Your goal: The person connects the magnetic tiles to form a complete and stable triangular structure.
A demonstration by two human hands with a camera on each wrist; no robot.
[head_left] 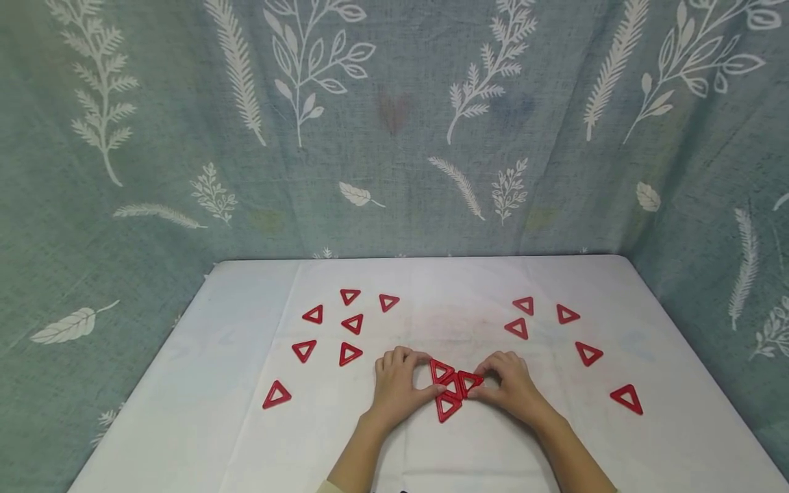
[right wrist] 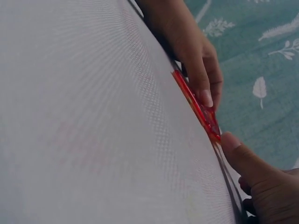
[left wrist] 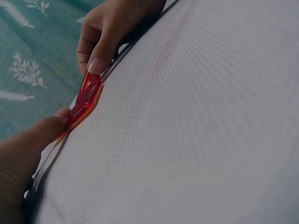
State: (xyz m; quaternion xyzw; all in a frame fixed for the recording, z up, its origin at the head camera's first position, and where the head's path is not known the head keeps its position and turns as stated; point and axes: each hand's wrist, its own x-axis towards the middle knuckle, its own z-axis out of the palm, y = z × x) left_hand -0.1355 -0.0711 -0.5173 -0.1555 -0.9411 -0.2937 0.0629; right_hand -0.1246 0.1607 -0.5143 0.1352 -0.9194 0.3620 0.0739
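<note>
Several red triangular frames lie edge to edge in a cluster near the table's front middle. My left hand (head_left: 397,380) is at the cluster's left, its index fingertip on the upper triangle (head_left: 433,372) and its thumb tip by the middle triangle (head_left: 457,387). From the other side my right hand (head_left: 510,387) pinches the right triangle (head_left: 461,385) between thumb and index finger. Below them sits the lower triangle (head_left: 440,409), touched by neither hand. Both wrist views show the red pieces (left wrist: 86,102) edge-on, between the two thumbs.
Loose red triangles are scattered on the white table (head_left: 333,445): several at left, such as one triangle (head_left: 268,398), and several at right, including another triangle (head_left: 635,404). A green leaf-patterned curtain (head_left: 394,205) encloses the back and sides.
</note>
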